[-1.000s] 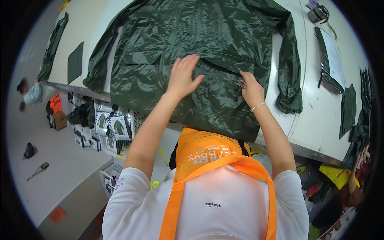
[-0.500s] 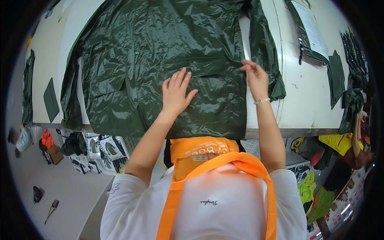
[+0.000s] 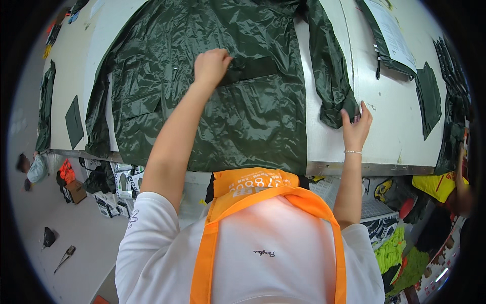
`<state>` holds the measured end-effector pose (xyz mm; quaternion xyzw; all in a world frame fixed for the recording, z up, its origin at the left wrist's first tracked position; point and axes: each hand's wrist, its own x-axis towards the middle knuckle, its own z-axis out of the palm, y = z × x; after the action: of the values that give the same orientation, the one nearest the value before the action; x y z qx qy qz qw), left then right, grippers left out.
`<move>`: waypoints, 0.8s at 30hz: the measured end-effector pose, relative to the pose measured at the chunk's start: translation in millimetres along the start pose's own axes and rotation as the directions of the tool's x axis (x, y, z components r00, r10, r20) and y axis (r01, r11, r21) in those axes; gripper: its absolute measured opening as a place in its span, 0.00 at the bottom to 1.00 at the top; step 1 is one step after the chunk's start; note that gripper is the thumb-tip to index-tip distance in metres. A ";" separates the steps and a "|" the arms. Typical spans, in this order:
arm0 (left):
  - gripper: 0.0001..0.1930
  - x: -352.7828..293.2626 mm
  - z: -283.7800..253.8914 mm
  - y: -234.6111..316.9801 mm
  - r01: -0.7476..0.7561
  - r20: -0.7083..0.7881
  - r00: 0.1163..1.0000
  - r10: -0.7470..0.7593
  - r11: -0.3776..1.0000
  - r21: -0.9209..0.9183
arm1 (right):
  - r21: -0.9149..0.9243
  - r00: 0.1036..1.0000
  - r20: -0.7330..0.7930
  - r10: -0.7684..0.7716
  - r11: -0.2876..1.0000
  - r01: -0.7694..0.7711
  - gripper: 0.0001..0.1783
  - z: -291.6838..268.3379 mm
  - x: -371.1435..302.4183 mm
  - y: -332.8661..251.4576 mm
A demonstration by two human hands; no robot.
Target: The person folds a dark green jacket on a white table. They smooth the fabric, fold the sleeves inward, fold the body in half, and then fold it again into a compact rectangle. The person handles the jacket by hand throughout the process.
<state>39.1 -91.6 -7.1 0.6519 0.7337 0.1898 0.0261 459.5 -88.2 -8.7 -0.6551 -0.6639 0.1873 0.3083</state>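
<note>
A dark green, shiny raincoat-like jacket [image 3: 243, 121] lies spread on the white table, wrinkled, with its hem at the near edge. My left hand [image 3: 211, 67] is curled closed over its middle, beside the pocket flap [image 3: 258, 68]. The fingertips are turned down, so whether they pinch the fabric is hidden. At the jacket's right side, my right hand [image 3: 356, 130] has thumb and fingers around the end of the right sleeve [image 3: 331, 88], at the cuff. The left sleeve [image 3: 97, 121] hangs down along the other side.
On the right of the white table [image 3: 387, 114] lie a white printed sheet [image 3: 387, 35] on green fabric and a loose green piece [image 3: 429, 99]. A small green piece [image 3: 74, 121] rests at left. Packaged garments [image 3: 126, 185] are stacked below. Another person's arm [image 3: 459, 169] shows at far right.
My left hand has gone from lying flat on the jacket to curled, farther up. My right hand has moved right and nearer, from the jacket's side edge to the sleeve cuff.
</note>
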 end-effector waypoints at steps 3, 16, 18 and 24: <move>0.05 -21.5 5.7 52.4 -0.210 -0.357 0.927 0.115 0.948 -0.239 | 0.284 0.982 0.159 -0.100 0.957 0.051 0.07 15.2 0.1 -73.5; 0.11 -47.8 53.8 60.4 0.067 -0.021 0.995 -0.100 0.795 -0.602 | 0.023 0.851 0.524 0.029 0.999 -0.048 0.11 129.6 8.3 -122.8; 0.11 -48.9 55.2 62.6 0.048 -0.054 0.994 -0.097 0.816 -0.576 | 0.114 0.849 0.528 0.007 0.990 -0.079 0.11 126.4 10.1 -111.4; 0.13 -45.7 44.8 73.2 -0.053 -0.056 0.998 0.030 0.878 -0.476 | 0.316 0.863 0.504 0.039 0.921 -0.227 0.11 127.1 6.6 -97.0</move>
<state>128.0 -119.1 -35.3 0.6362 0.6508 0.3804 0.1646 303.4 -68.8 -38.3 -0.5625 -0.6259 0.4876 0.2326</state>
